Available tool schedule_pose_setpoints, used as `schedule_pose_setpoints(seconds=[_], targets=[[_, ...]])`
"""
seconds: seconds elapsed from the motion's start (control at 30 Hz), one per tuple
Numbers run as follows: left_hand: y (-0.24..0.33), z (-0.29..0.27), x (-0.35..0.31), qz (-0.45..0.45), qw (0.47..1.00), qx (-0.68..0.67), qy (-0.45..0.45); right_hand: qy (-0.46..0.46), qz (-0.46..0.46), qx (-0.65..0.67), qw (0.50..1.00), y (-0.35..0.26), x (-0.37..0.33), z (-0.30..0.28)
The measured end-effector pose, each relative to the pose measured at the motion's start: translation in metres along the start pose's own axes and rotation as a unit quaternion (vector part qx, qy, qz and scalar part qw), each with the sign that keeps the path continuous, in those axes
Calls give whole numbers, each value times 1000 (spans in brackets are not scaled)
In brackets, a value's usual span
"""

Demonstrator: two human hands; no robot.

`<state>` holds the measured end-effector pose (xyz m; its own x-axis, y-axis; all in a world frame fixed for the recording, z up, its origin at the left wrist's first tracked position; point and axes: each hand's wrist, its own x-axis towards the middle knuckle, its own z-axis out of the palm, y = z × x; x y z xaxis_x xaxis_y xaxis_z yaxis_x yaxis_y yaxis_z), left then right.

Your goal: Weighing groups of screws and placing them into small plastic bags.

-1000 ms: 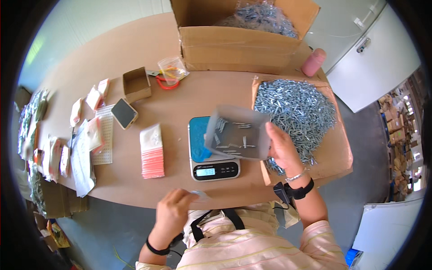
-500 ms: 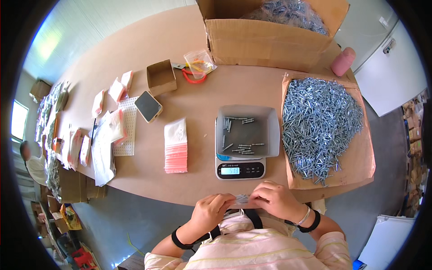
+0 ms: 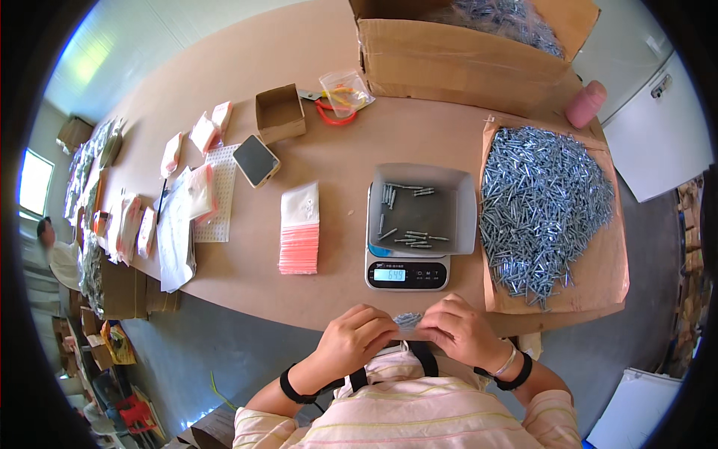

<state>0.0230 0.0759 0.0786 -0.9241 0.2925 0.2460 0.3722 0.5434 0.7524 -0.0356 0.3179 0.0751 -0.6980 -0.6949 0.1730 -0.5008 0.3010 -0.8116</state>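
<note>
Near the table's front edge, my left hand (image 3: 357, 337) and my right hand (image 3: 462, 331) pinch the two sides of a small clear plastic bag (image 3: 407, 321) with silvery screws inside. Just beyond them stands a digital scale (image 3: 407, 274) with a lit display. A grey open tray (image 3: 437, 221) rests on the scale, with several loose screws (image 3: 419, 239) lying in it. Left of the scale lies a stack of clear bags with red-pink edges (image 3: 299, 239). On the right, a big heap of screws (image 3: 542, 202) spreads over brown paper (image 3: 583, 295).
A large cardboard box (image 3: 464, 63) stands at the back, beside a pink thread spool (image 3: 585, 105). Red-handled scissors (image 3: 334, 112), a small open box (image 3: 280, 112) and a phone (image 3: 256, 161) lie farther left, near paper sheets (image 3: 174, 239) and bag bundles. Another person (image 3: 60, 251) is at far left.
The view has shifted slightly, so the table's things sit a little differently in it. Both hands still pinch the bag, whose screws show more plainly now. The scale's reading has changed.
</note>
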Motion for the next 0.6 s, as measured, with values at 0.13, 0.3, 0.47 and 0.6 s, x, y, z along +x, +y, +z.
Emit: schedule_pose_setpoints(seconds=[0.13, 0.3, 0.47, 0.6], targets=[[-3, 4, 2, 7, 1000, 0, -3, 3, -10, -5, 1000, 1, 3, 1], [-1, 13, 13, 50, 999, -4, 0, -9, -48, -37, 998, -1, 8, 2], [-3, 10, 9, 68, 996, 52, -27, -26, -88, -58, 994, -7, 16, -5], [3, -23, 15, 29, 999, 28, 32, -21, -132, -110, 985, -21, 41, -56]])
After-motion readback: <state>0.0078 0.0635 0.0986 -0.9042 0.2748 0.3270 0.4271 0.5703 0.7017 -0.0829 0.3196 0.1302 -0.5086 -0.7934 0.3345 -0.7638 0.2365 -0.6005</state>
